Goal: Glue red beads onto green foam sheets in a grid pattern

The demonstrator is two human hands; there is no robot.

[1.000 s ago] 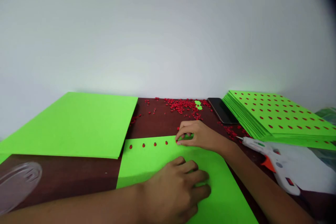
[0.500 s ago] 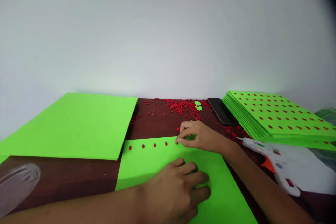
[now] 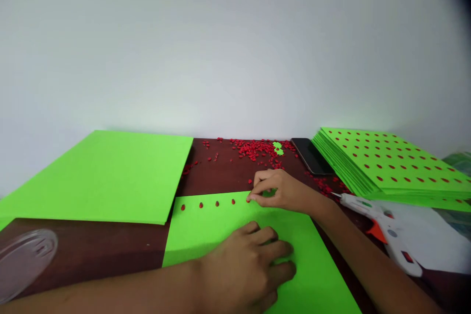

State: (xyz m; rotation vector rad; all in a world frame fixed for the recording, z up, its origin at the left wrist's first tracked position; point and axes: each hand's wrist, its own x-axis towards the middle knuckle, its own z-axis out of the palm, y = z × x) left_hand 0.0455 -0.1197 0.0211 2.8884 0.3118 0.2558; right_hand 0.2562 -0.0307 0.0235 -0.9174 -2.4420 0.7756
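Observation:
Under my hands lies a bright green felt-like sheet (image 3: pixel 195 235) with a row of small red pieces (image 3: pixel 217 203) along its far edge. My right hand (image 3: pixel 277 190) is in a pinch at the right end of that row. Its thumb and forefinger close on a small red piece (image 3: pixel 248 201) that touches the sheet and is partly hidden by the fingertips. My left hand (image 3: pixel 252 265) rests on the middle of the sheet, palm down, fingers apart and slightly bent, holding nothing.
Plain green sheets (image 3: pixel 106 176) lie on the left, near a clear plastic lid (image 3: pixel 29 260). Loose red pieces (image 3: pixel 253 149) and a phone (image 3: pixel 312 156) are by the wall. At right are stacked red-dotted sheets (image 3: pixel 397 159) and a glue gun (image 3: pixel 386 230) on white paper (image 3: pixel 437 240).
Almost nothing differs. My right hand keeps its pinch at the same red piece, and my left hand stays flat on the sheet; the view has shifted very slightly.

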